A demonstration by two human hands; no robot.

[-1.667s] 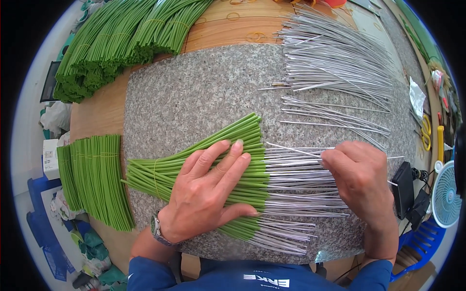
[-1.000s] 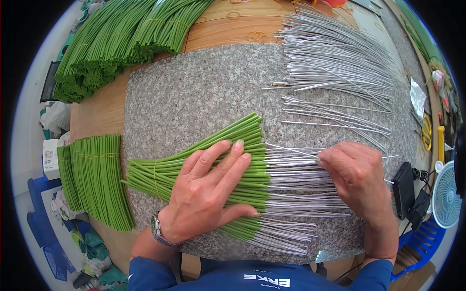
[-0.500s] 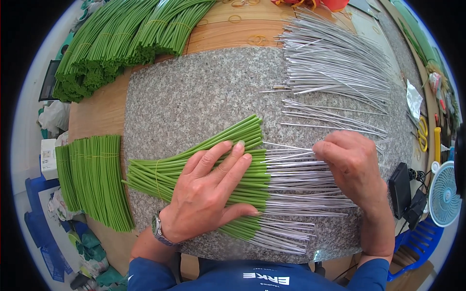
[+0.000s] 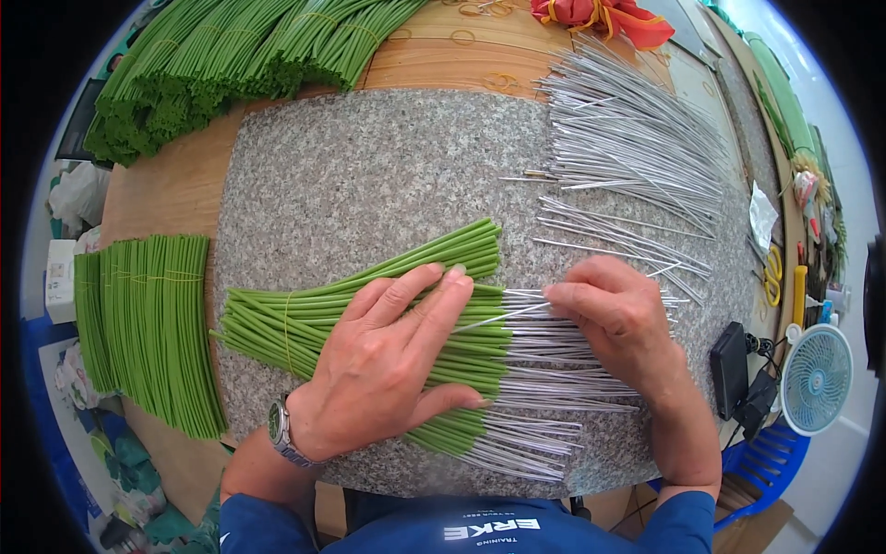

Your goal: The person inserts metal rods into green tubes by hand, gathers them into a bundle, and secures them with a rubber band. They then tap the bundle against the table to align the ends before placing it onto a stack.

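A fanned bundle of green plastic tubes point(image 4: 369, 294), tied with a yellow rubber band point(image 4: 288, 332) at its left, lies across the granite slab point(image 4: 314, 175). Across the tubes my left hand point(image 4: 378, 346) rests flat, fingers stretched out toward their right ends. Silver wires point(image 4: 563, 369) stick out of many tube ends; the topmost tubes show none. Right of the bundle my right hand point(image 4: 614, 309) pinches a silver wire point(image 4: 517, 314). The wire slants down-left over the tubes beside my left fingertips, and its other end rises past my knuckles.
A large pile of wires point(image 4: 637, 134) lies at the back right, with a few loose wires point(image 4: 618, 231) nearer. Banded green tubes stand piled point(image 4: 240, 55) at the far left and stacked point(image 4: 152, 332) at left. Yellow scissors point(image 4: 773, 277) and a small fan point(image 4: 817, 379) are at right.
My right hand has moved left toward the tube ends, and its wire now reaches over the green tubes. My left hand stays on the bundle. The whole view has shifted slightly.
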